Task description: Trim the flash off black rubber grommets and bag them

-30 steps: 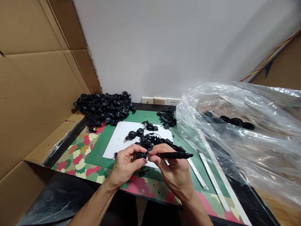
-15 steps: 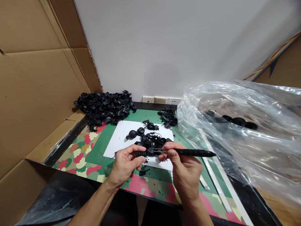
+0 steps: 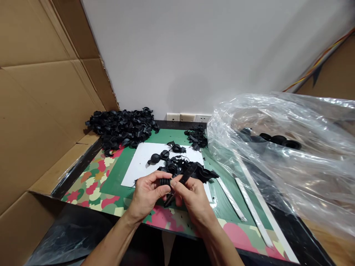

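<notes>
My left hand (image 3: 146, 194) pinches a small black ribbed rubber part (image 3: 165, 182) between thumb and fingers, just above the near edge of a white sheet (image 3: 138, 164). My right hand (image 3: 191, 195) meets it from the right, fingers closed round a slim black knife-like tool (image 3: 181, 178) that slants up to the right. Its tip lies by the rubber part. Several more black rubber parts (image 3: 177, 164) and trimmings lie on the white sheet right behind my hands.
A big heap of black rubber scraps (image 3: 122, 127) fills the back left corner; a smaller one (image 3: 197, 137) sits at the back. A clear plastic bag (image 3: 280, 155) holding black parts fills the right. Cardboard (image 3: 41, 111) walls the left. White strips (image 3: 249, 207) lie on the green mat (image 3: 116, 173).
My right hand has drawn back in to the left hand. The tool, lying level and pointing right before, now slants steeply between my hands.
</notes>
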